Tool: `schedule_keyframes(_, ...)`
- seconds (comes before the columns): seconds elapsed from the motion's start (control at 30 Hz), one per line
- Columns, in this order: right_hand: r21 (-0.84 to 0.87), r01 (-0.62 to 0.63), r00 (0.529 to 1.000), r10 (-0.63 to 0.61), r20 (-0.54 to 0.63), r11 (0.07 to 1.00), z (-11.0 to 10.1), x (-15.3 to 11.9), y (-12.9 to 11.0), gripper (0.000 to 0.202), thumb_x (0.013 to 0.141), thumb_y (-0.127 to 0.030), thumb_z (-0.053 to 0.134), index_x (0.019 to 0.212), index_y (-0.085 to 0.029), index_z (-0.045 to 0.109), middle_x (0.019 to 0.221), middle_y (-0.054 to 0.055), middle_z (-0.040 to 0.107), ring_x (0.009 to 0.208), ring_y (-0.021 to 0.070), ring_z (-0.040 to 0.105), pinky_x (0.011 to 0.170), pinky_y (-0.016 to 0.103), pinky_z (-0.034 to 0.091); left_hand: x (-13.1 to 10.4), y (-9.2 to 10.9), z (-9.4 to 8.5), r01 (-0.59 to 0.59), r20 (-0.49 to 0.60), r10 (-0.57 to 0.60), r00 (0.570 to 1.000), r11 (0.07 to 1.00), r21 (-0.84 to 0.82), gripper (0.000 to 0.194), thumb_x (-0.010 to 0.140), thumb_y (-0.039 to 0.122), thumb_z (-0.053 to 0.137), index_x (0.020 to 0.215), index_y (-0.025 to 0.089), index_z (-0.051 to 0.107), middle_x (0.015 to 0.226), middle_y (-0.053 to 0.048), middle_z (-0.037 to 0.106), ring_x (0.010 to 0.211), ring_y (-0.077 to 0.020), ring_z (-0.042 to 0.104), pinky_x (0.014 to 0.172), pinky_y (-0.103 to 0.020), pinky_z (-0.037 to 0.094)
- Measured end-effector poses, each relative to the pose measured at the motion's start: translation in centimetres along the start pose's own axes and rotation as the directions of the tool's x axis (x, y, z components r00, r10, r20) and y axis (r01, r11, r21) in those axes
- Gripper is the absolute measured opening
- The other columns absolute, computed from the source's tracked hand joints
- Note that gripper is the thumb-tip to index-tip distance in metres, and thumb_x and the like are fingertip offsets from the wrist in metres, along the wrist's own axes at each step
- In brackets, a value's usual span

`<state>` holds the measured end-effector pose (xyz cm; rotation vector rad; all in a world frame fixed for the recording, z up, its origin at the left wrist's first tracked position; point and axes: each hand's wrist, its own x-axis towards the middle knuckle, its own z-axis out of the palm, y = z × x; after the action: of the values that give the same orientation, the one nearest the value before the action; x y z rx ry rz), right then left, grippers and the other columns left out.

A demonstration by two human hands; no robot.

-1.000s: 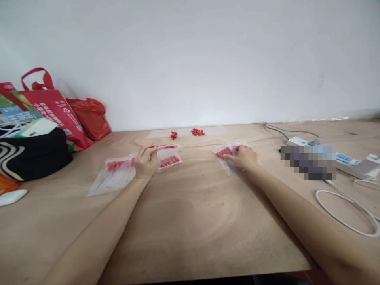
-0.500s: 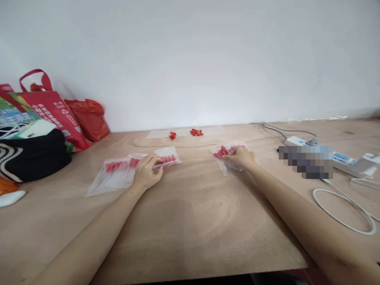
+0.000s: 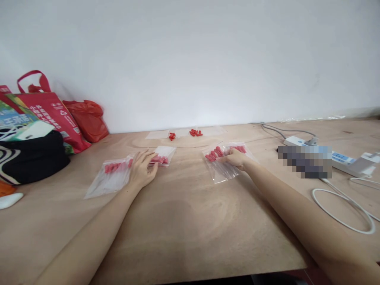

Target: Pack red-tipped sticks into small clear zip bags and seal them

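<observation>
My left hand [image 3: 142,169] lies over a row of clear zip bags, its fingers stretched out and its thumb apart. To its left is a clear bag [image 3: 103,184] with several small red pieces at its top. Past its fingertips, another bag [image 3: 166,151] of red pieces lies partly covered. My right hand [image 3: 236,159] pinches the edge of a clear plastic bag [image 3: 221,174] holding several red pieces. A second bag [image 3: 242,146] with red pieces lies partly behind and under that hand. What the red pieces are I cannot make out.
Near the wall, loose red pieces [image 3: 196,133] and a small red cluster [image 3: 172,136] lie on clear bags. A power strip [image 3: 341,157] and a looped white cable [image 3: 341,229] are at the right. A red carrier bag [image 3: 56,114] and a black pouch [image 3: 38,158] stand at the left.
My right hand has shifted slightly left, and the bag in it has moved left and toward me. My left hand has moved a little left, its fingers straighter.
</observation>
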<state>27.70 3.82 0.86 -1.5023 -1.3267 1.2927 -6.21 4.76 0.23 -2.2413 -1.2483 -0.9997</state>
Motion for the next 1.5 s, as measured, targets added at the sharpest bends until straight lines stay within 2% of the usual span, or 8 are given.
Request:
schedule_keyframes(0.07, 0.138, 0.132, 0.989, -0.14, 0.05, 0.981, 0.5, -0.1, -0.4, 0.035, 0.046, -0.039, 0.074, 0.066, -0.015, 0.058, 0.063, 0.002, 0.06, 0.062, 0.015, 0.057, 0.059, 0.028, 0.045, 0.3, 2.3, 0.3, -0.006, -0.075, -0.002, 0.997, 0.995, -0.097, 0.026, 0.074, 0.024, 0.051, 0.099, 0.017, 0.055, 0.099, -0.007, 0.058, 0.101, -0.0223, 0.051, 0.089, -0.038, 0.04)
schedule_keyframes(0.13, 0.198, 0.38, 0.924, -0.38, -0.037, 0.904, 1.1, -0.1, -0.7, 0.034, 0.052, -0.04, 0.071, 0.075, -0.018, 0.059, 0.074, 0.001, 0.062, 0.072, 0.0144, 0.057, 0.067, 0.028, 0.045, 0.6, 4.8, 0.9, -0.033, -0.06, 0.021, 0.998, 0.978, -0.207, 0.03, 0.076, 0.025, 0.052, 0.104, 0.017, 0.052, 0.099, -0.007, 0.057, 0.097, -0.0202, 0.053, 0.088, -0.035, 0.042)
schedule_keyframes(0.27, -0.044, 0.732, 0.643, -0.711, -0.283, 0.68, 2.2, 0.1, -0.9, 0.018, 0.063, -0.036, 0.064, 0.069, -0.019, 0.06, 0.076, 0.0, 0.059, 0.074, 0.0129, 0.054, 0.068, 0.027, 0.044, 1.1, 8.2, 2.5, -0.064, -0.021, 0.061, 0.998, 0.942, -0.33, 0.046, 0.077, 0.028, 0.053, 0.12, 0.018, 0.039, 0.109, -0.009, 0.054, 0.104, -0.0203, 0.05, 0.091, -0.036, 0.041)
schedule_keyframes(0.37, -0.268, 0.778, 0.514, -0.821, -0.248, 0.568, 2.8, 0.2, 0.0, 0.008, 0.068, -0.028, 0.061, 0.07, -0.021, 0.063, 0.072, 0.001, 0.056, 0.069, 0.0122, 0.052, 0.064, 0.027, 0.043, 1.4, 9.3, 3.4, -0.079, -0.023, 0.076, 0.997, 0.919, -0.387, 0.058, 0.077, 0.03, 0.054, 0.127, 0.018, 0.029, 0.115, -0.009, 0.05, 0.107, -0.0202, 0.048, 0.093, -0.037, 0.04)
schedule_keyframes(0.73, -0.499, 0.765, 0.481, -0.876, 0.023, 0.407, 3.5, 1.0, 2.5, 0.026, 0.069, -0.014, 0.054, 0.093, -0.02, 0.063, 0.084, 0.004, 0.056, 0.074, 0.0122, 0.053, 0.067, 0.026, 0.044, 1.8, 8.9, 4.2, -0.296, -0.089, 0.284, 0.955, 0.879, -0.373, 0.02, 0.081, 0.019, 0.048, 0.098, 0.02, 0.057, 0.092, -0.004, 0.062, 0.084, -0.0126, 0.06, 0.075, -0.025, 0.051)
schedule_keyframes(1.0, -0.724, 0.689, 0.303, -0.922, 0.241, 0.037, 2.2, -0.5, 3.1, 0.022, 0.081, -0.018, 0.042, 0.077, -0.018, 0.063, 0.072, 0.004, 0.059, 0.066, 0.0109, 0.051, 0.059, 0.023, 0.039, 1.8, 7.7, 4.8, -0.314, -0.037, 0.328, 0.944, 0.86, -0.402, 0.019, 0.079, 0.017, 0.048, 0.095, 0.018, 0.059, 0.095, -0.005, 0.062, 0.087, -0.0128, 0.06, 0.077, -0.025, 0.051)
schedule_keyframes(1.23, -0.756, 0.603, 0.163, -0.888, 0.429, -0.254, 2.9, -1.7, 2.7, 0.016, 0.081, -0.025, 0.048, 0.085, -0.019, 0.063, 0.067, 0.002, 0.06, 0.064, 0.0109, 0.049, 0.058, 0.025, 0.033, 1.5, 7.4, 4.6, -0.336, -0.04, 0.345, 0.938, 0.874, -0.35, 0.015, 0.079, 0.018, 0.049, 0.09, 0.019, 0.06, 0.091, -0.003, 0.064, 0.082, -0.0112, 0.061, 0.072, -0.021, 0.051)
schedule_keyframes(1.5, -0.807, 0.554, 0.233, -0.893, 0.385, -0.204, 2.8, -1.8, 2.8, 0.023, 0.084, -0.019, 0.04, 0.084, -0.019, 0.063, 0.07, 0.003, 0.062, 0.065, 0.0106, 0.051, 0.055, 0.024, 0.035, 1.6, 7.3, 3.8, -0.414, -0.087, 0.406, 0.91, 0.876, -0.247, 0.014, 0.081, 0.02, 0.049, 0.087, 0.02, 0.061, 0.088, -0.002, 0.066, 0.081, -0.0109, 0.062, 0.072, -0.021, 0.051)
